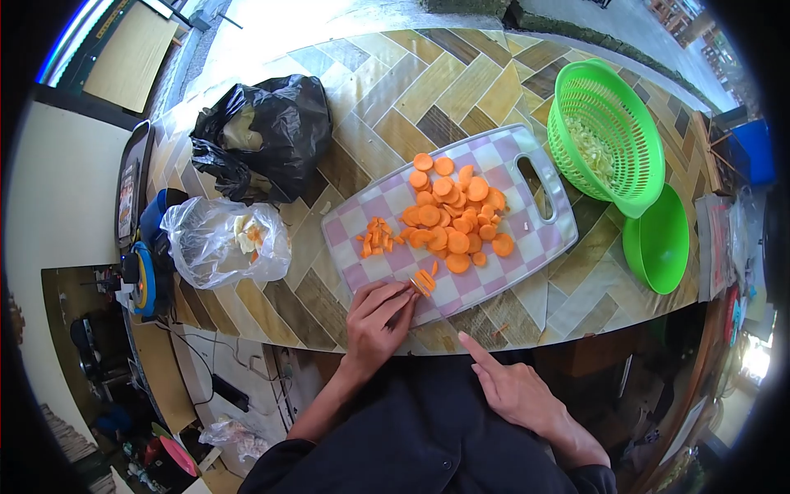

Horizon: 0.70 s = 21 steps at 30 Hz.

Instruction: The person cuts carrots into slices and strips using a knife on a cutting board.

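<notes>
A checkered cutting board [494, 284] lies on the table, with a heap of round carrot slices [453, 216] on it and small carrot strips [378, 237] to their left. My left hand [380, 319], fingers pressed together, holds a few carrot pieces [424, 282] at the board's near edge. My right hand [514, 387] is at the table's front edge, its fingers wrapped round a knife and the index finger stretched along it. The thin blade [439, 309] points up and left to the carrot pieces by my left fingertips; the handle is hidden in my hand.
A black plastic bag [288, 132] and a clear bag with peelings [197, 247] stand on the left. On the right, a green colander [642, 140] holds pale shredded vegetable [594, 152], beside a green bowl [658, 243]. Cables and a power strip [230, 393] show below left.
</notes>
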Each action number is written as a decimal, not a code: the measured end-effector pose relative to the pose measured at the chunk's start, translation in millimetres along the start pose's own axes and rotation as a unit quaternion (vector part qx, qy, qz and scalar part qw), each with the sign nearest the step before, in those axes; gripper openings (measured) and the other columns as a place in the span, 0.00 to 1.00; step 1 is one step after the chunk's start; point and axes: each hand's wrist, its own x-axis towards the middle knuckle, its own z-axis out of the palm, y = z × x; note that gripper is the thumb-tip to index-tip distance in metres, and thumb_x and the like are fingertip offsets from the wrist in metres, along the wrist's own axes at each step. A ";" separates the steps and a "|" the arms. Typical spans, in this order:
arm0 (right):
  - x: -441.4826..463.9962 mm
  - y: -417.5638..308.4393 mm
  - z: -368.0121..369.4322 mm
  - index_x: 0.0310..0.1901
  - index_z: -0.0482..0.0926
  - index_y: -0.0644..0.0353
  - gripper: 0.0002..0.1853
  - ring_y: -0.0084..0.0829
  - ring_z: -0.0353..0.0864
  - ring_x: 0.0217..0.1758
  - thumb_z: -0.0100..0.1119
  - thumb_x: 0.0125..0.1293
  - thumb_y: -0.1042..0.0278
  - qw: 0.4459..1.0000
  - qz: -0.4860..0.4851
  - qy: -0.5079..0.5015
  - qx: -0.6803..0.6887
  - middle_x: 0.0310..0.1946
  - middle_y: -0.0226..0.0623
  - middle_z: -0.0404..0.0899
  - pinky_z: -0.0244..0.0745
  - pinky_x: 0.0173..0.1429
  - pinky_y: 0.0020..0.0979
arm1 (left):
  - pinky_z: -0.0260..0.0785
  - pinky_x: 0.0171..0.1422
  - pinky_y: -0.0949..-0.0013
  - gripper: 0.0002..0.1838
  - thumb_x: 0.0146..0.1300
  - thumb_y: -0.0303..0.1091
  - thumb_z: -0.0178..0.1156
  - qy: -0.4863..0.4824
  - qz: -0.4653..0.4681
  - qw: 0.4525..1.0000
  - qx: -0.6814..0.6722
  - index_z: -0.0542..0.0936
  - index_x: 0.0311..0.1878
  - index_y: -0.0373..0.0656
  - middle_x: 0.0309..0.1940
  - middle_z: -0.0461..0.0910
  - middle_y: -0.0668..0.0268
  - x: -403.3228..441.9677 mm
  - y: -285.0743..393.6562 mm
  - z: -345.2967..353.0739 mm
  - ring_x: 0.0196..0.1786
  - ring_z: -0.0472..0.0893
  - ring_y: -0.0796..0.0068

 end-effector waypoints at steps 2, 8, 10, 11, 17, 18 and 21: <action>-0.6 -1.4 -3.0 0.86 0.52 0.35 0.35 0.61 0.84 0.26 0.51 0.82 0.60 0.999 0.009 -0.007 0.032 0.19 0.55 0.80 0.82 0.38 0.60 | 0.81 0.53 0.61 0.13 0.55 0.21 0.78 0.000 0.004 1.000 -0.002 0.89 0.44 0.38 0.48 0.89 0.63 0.2 -1.4 -0.2 0.47 0.86 0.58; 1.4 -6.4 -3.9 0.86 0.52 0.33 0.34 0.62 0.85 0.29 0.49 0.82 0.60 0.998 0.032 -0.028 0.056 0.21 0.56 0.81 0.83 0.43 0.58 | 0.81 0.54 0.61 0.12 0.55 0.21 0.78 -0.006 -0.011 1.000 -0.002 0.90 0.43 0.38 0.47 0.90 0.62 1.4 2.5 -3.4 0.48 0.86 0.59; 0.3 -7.6 -4.8 0.86 0.52 0.33 0.34 0.62 0.85 0.29 0.49 0.82 0.60 0.998 0.033 -0.032 0.052 0.22 0.56 0.81 0.83 0.43 0.58 | 0.80 0.52 0.61 0.12 0.55 0.21 0.78 -0.006 -0.004 1.000 0.004 0.90 0.44 0.38 0.48 0.89 0.63 1.4 2.0 -3.1 0.48 0.86 0.59; 0.1 -7.9 -4.9 0.86 0.52 0.33 0.34 0.62 0.85 0.29 0.49 0.82 0.60 0.998 0.034 -0.034 0.051 0.22 0.56 0.81 0.83 0.44 0.57 | 0.80 0.52 0.61 0.12 0.56 0.22 0.78 -0.006 -0.003 1.000 0.003 0.90 0.44 0.38 0.47 0.89 0.63 1.4 2.1 -3.1 0.48 0.86 0.59; 2.0 -6.4 -6.3 0.86 0.52 0.33 0.34 0.62 0.84 0.28 0.49 0.83 0.59 0.998 0.038 -0.044 0.036 0.21 0.56 0.81 0.83 0.43 0.58 | 0.80 0.50 0.62 0.12 0.56 0.21 0.78 -0.004 -0.004 1.000 -0.006 0.90 0.44 0.38 0.45 0.89 0.64 1.6 0.5 -2.7 0.46 0.85 0.61; 2.6 -5.5 -6.0 0.86 0.52 0.33 0.34 0.63 0.84 0.28 0.49 0.83 0.60 0.998 0.036 -0.044 0.034 0.20 0.56 0.81 0.83 0.43 0.59 | 0.80 0.50 0.63 0.12 0.56 0.21 0.78 -0.003 -0.006 1.000 -0.007 0.90 0.44 0.38 0.45 0.89 0.64 1.6 0.7 -2.4 0.46 0.85 0.61; 4.9 -3.7 -5.6 0.86 0.52 0.34 0.34 0.63 0.83 0.26 0.49 0.83 0.60 0.998 0.027 -0.041 0.024 0.19 0.57 0.80 0.83 0.41 0.59 | 0.80 0.49 0.63 0.13 0.55 0.21 0.79 -0.004 -0.010 1.000 -0.006 0.90 0.44 0.38 0.44 0.89 0.64 1.6 0.7 -2.6 0.45 0.85 0.61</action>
